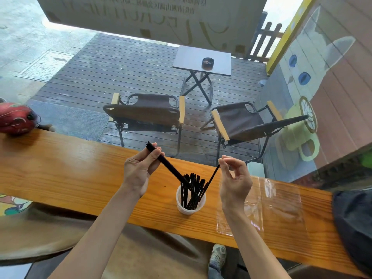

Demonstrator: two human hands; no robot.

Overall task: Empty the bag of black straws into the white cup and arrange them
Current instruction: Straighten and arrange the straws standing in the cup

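A white cup (190,208) stands on the wooden counter (70,168) and holds several black straws (193,190) standing upright and fanned out. My left hand (138,170) grips a small bundle of black straws (169,165) that slants down toward the cup's rim. My right hand (233,178) pinches the top of a single black straw (212,178) whose lower end is in the cup. The clear plastic bag (267,206) lies flat on the counter to the right of the cup, with no straws visible in it.
A red round object (16,118) sits at the counter's far left. A dark fabric item (354,224) lies at the right end. Beyond the glass stand two folding chairs (147,113) and a small table (202,59). A shoe (218,255) shows below the counter.
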